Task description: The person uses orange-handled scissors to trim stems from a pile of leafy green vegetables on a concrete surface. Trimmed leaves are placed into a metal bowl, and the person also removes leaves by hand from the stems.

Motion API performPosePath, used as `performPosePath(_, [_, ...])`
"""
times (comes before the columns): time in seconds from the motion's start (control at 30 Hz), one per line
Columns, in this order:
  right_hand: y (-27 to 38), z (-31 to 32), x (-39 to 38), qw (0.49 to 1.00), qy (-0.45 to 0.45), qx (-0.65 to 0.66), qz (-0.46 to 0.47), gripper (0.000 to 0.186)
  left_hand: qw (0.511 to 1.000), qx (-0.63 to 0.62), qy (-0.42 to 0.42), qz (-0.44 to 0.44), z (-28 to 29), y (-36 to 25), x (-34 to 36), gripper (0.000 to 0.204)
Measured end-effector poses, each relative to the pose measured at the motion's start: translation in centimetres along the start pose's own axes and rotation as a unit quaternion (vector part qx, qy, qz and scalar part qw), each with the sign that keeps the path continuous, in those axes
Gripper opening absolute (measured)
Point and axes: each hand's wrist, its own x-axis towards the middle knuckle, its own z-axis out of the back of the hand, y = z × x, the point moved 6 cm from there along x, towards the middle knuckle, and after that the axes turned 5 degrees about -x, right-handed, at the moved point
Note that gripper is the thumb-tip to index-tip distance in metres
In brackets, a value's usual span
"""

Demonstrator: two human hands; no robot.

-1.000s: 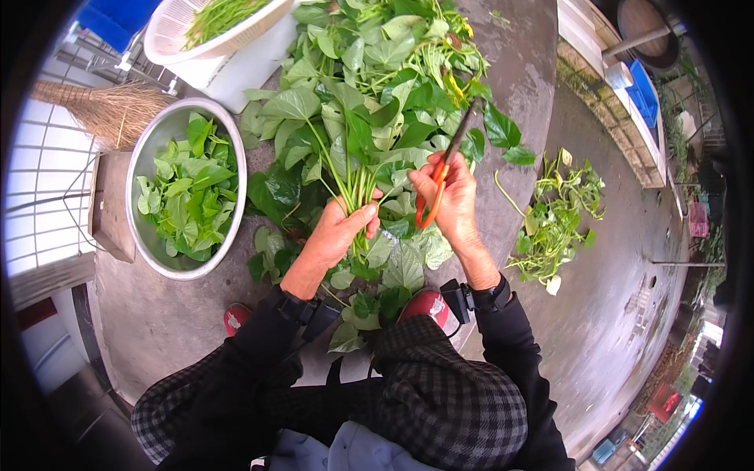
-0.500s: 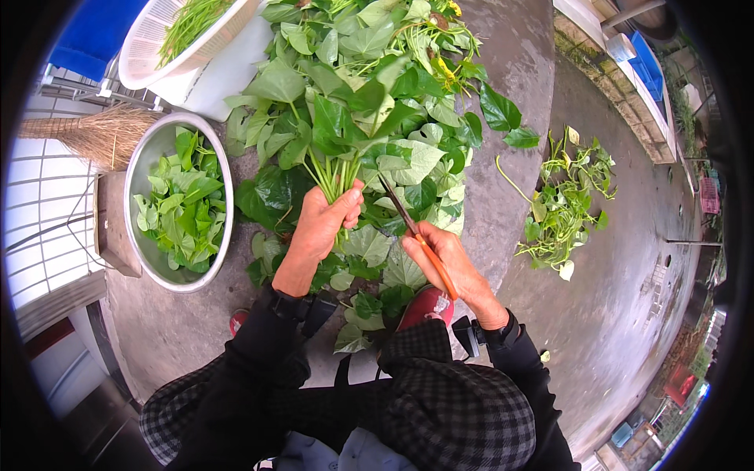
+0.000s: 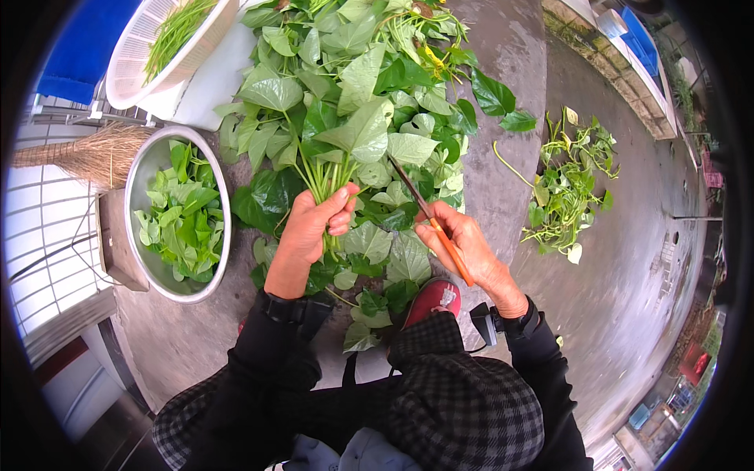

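Observation:
My left hand is closed around the stems of a bunch of leafy greens, whose broad leaves spread away from me. My right hand grips scissors with orange handles and dark blades. The blades point up and to the left, their tips beside the bunch's leaves and just right of the stems. Beneath both hands lies a large heap of the same leafy greens on the grey concrete floor. Part of the bunch's leaves blends into the heap, so its far edge is hard to make out.
A metal basin of picked leaves stands at my left, by a straw broom. Beyond it, a white basket holds thin green stems. A smaller pile of vines lies at right. My red shoe is close to the heap.
The view has shifted slightly. My right hand and the scissors have moved a little right and away from the bunch's stems. My left hand keeps its hold on the bunch.

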Motion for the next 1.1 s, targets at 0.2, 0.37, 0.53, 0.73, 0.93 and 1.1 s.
performPosePath(0.2, [2.5,0.7,0.3,0.993,0.036,-0.099,0.048,0.025,0.998,0.040,-0.056,-0.006,0.4,-0.6,-0.4,0.021])
performPosePath(0.37, [3.1,-0.3,1.1,0.989,0.052,-0.137,0.017,0.027,0.993,0.080,-0.079,-0.034,-0.2,-0.8,-0.8,0.021])
performPosePath(0.53, [3.1,-0.1,1.2,0.993,0.033,-0.110,0.017,0.025,0.986,0.125,-0.093,-0.054,-0.8,-1.0,-1.1,0.022])
performPosePath(0.73, [1.6,-0.2,0.5,0.996,0.009,-0.087,0.009,0.023,0.989,0.113,-0.082,-0.041,-0.5,-0.8,-1.0,0.022])
performPosePath(0.93, [-1.5,1.1,0.2,0.987,-0.137,0.069,-0.038,0.021,0.995,0.059,-0.078,-0.011,1.0,-0.5,-0.5,0.022])
performPosePath(1.1, [-0.8,0.7,1.5,0.997,-0.070,-0.033,-0.008,0.026,0.997,0.054,-0.062,-0.008,1.0,-0.4,-0.5,0.022])
